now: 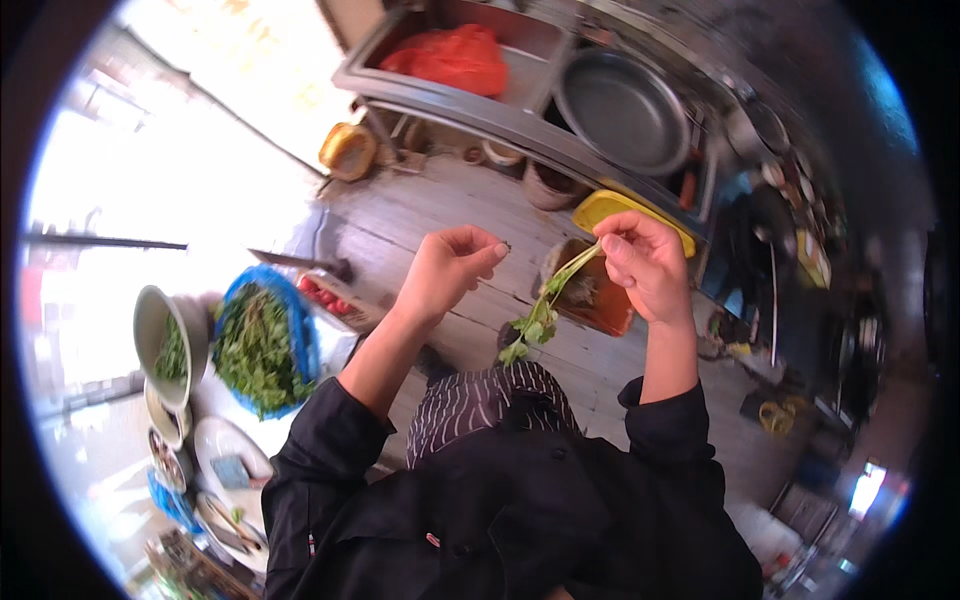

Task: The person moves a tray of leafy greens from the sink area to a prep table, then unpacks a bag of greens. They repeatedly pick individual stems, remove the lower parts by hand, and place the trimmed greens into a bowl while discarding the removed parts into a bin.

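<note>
My right hand (645, 265) pinches the stem end of a leafy herb sprig (540, 318), which looks like coriander. The sprig slants down to the left, its leaves hanging over the striped apron (490, 410). Level with it on the left, my left hand (452, 270) has thumb and forefinger pressed together. A tiny dark green scrap (507, 245) shows at those fingertips, too small to name surely. The hands are apart, and the left one does not touch the sprig. To the left, a blue-lined container (308, 340) holds a heap of the same kind of greens (258, 345).
A metal sink (525, 75) with a red plastic bag (450, 62) and a large pan (622, 112) stands ahead. Below it are a yellow lid (610, 208) and an orange-brown bin (608, 305). Bowls (150, 330), plates (215, 445) and a knife (285, 259) lie left.
</note>
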Tool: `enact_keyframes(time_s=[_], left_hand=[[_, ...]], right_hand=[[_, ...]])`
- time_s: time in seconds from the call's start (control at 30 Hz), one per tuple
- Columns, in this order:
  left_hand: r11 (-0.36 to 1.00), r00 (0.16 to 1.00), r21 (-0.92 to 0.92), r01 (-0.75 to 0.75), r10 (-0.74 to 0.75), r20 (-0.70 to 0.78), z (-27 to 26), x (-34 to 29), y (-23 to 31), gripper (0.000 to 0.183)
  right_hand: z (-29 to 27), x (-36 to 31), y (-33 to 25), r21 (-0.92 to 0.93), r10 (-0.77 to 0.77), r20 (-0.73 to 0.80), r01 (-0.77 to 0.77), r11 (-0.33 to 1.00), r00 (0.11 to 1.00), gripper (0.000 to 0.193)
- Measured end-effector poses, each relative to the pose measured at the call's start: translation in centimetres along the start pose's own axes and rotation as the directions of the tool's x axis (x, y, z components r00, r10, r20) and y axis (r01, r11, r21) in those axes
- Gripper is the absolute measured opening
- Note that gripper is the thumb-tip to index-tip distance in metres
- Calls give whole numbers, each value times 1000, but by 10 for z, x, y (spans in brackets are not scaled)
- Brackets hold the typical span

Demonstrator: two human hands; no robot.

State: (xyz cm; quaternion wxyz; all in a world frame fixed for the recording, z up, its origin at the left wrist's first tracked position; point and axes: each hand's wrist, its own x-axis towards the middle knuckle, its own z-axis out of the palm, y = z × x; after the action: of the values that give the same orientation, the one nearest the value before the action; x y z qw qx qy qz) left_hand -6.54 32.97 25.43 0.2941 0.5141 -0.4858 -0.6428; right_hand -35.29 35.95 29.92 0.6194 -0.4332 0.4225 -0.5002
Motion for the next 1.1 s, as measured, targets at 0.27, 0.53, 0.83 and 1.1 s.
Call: enact_keyframes(time_s=[0.27, 0.53, 0.83, 1.1], left_hand=[[988, 924, 152, -32, -29, 381, 164, 94, -35, 22], [943, 915, 210, -258, 168, 367, 230, 85, -14, 23], [918, 895, 294, -266, 122, 429, 260, 66, 15, 18], [851, 901, 389, -353, 196, 388, 262, 69, 2, 17]], right_hand=[[-132, -74, -18, -49, -85, -383, 72, 996, 920, 15], [-190, -111, -8, -52, -83, -591, 65, 997, 803, 16], [-191, -108, -8, -91, -111, -603, 70, 993, 790, 14], [-186, -103, -14, -409, -261, -553, 15, 912, 791, 11]])
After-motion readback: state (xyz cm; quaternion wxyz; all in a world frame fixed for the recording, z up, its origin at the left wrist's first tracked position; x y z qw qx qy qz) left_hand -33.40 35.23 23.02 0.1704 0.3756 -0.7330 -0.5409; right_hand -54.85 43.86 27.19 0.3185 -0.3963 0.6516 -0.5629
